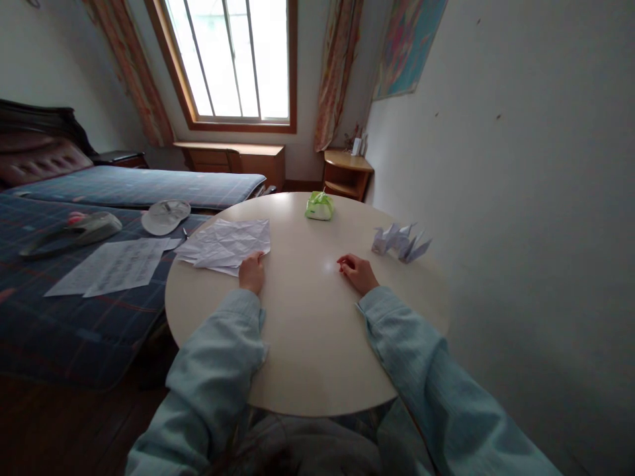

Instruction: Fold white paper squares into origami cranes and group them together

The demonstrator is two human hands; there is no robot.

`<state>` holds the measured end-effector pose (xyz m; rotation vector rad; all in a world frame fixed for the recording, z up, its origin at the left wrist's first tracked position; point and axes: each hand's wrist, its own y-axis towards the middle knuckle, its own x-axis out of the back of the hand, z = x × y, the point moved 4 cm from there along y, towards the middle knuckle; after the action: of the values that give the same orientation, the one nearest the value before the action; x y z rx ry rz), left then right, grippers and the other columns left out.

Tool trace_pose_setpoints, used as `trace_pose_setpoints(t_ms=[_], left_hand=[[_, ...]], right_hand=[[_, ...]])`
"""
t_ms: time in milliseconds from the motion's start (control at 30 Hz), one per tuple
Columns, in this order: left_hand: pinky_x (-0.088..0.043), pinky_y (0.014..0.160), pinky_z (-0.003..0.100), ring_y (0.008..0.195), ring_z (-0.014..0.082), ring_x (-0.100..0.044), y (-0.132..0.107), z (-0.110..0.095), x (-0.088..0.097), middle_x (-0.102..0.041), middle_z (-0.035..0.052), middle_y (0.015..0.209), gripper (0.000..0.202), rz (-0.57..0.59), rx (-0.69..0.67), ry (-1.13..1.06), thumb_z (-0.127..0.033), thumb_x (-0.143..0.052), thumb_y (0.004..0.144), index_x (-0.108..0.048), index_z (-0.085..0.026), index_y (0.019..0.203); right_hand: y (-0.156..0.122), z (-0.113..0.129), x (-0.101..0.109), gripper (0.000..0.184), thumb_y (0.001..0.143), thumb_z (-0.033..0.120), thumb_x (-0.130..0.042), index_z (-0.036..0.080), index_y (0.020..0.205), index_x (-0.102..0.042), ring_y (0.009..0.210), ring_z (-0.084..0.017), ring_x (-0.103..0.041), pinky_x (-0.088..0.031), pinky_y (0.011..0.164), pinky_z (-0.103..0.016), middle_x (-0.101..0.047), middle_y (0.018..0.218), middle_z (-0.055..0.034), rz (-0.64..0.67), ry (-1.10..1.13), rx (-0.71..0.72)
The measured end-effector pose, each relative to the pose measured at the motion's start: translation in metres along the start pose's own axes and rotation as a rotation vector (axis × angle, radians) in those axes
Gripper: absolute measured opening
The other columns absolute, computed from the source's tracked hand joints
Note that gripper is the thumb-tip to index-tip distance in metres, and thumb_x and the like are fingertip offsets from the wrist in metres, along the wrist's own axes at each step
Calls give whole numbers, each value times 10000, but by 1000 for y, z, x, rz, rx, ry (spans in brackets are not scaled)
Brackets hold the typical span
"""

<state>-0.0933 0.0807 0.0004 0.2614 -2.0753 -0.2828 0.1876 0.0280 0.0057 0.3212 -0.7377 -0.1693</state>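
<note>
Pretty clearly somebody's bedroom at home. There's a big bed (pixel 124 188) with a plaid blue cover and a padded dark headboard (pixel 34 155), flowery curtains (pixel 337 73) on either side of a wood-framed window (pixel 233 59), a low wooden desk (pixel 238 157) under it and a little corner stand (pixel 347 173). A colourful map (pixel 409 43) hangs on the white wall, with a small round table (pixel 307 330) squeezed in next to the bed.

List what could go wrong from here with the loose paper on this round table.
1. The creased sheets lie at the left rim of the table, and the left hand touches only their near corner; a pull or nudge might slide them off toward the bed.
2. The folded paper figures sit near the right rim, close to the right hand; a careless sweep could crush them or knock them off.
</note>
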Motion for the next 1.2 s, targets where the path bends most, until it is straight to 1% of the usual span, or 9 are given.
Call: trace_pose_setpoints(t_ms=[100, 167, 300, 433, 567, 733, 967, 1100, 1200], left_hand=[[-426, 731, 293, 862, 212, -603, 1, 0, 5, -658, 97, 963, 323, -62, 14, -46, -146, -363, 800, -618, -185, 993], [-430, 745, 298, 862, 203, -600, 1, -3, 13, -658, 93, 960, 313, -179, 4, -119, -180, -350, 820, -613, -180, 989], [-394, 878, 293, 1007, 159, -543, -8, -24, 31, -624, 71, 1047, 308, -383, -216, -321, -217, -317, 843, -582, -161, 991], [-403, 854, 266, 947, 146, -564, -26, -54, 20, -635, 44, 1007, 280, -142, -353, -366, -214, -341, 824, -583, -187, 963], [-419, 651, 218, 657, 123, -559, -43, -72, -3, -638, 6, 697, 214, 211, -438, -342, -183, -413, 733, -620, -178, 789], [-357, 520, 196, 555, 100, -475, -43, -67, -11, -529, -21, 529, 207, 356, -405, -496, -181, -383, 672, -572, -133, 603], [-388, 491, 210, 492, 98, -502, -42, -64, -19, -575, 21, 558, 286, 583, -278, -816, -287, -328, 728, -530, -126, 606], [-391, 466, 219, 427, 88, -477, -44, -67, -18, -588, 26, 566, 406, 574, -265, -793, -414, -285, 798, -556, -127, 702], [-456, 674, 271, 662, 131, -573, -41, -69, -11, -643, 48, 737, 345, 403, -404, -558, -395, -360, 800, -600, -149, 771]], right_hand=[[0, 0, 1, 163, 702, 178, -438, 172, 774, -585, 552, -101, -532, -406, 585, -218, -585, 599, 9, -1, 1, -4], [0, 0, 0, 162, 703, 179, -441, 173, 777, -585, 559, -102, -537, -410, 589, -220, -588, 603, 8, 1, 3, -4], [1, -2, 0, 163, 706, 179, -440, 173, 781, -584, 560, -102, -540, -417, 595, -223, -592, 604, 8, 6, 12, -13], [1, -1, 0, 174, 702, 160, -430, 172, 779, -586, 565, -103, -542, -417, 594, -221, -587, 601, 9, -2, 5, -8], [1, 0, 1, 172, 696, 152, -435, 172, 771, -588, 564, -101, -532, -412, 588, -217, -590, 602, 10, -39, -10, -7], [1, -1, 6, 183, 702, 168, -439, 168, 799, -594, 593, -110, -538, -422, 605, -229, -621, 676, -10, -148, -17, -10], [4, -6, 8, 149, 717, 198, -477, 182, 803, -598, 771, -140, -570, -458, 734, -279, -642, 830, -35, -184, -39, -3], [2, -6, 2, 158, 698, 207, -540, 201, 835, -619, 862, -157, -570, -432, 834, -309, -642, 900, -37, -59, -122, -6], [2, -6, -1, 180, 691, 202, -555, 196, 857, -623, 905, -164, -566, -418, 864, -312, -639, 943, -44, 18, -159, -2]])
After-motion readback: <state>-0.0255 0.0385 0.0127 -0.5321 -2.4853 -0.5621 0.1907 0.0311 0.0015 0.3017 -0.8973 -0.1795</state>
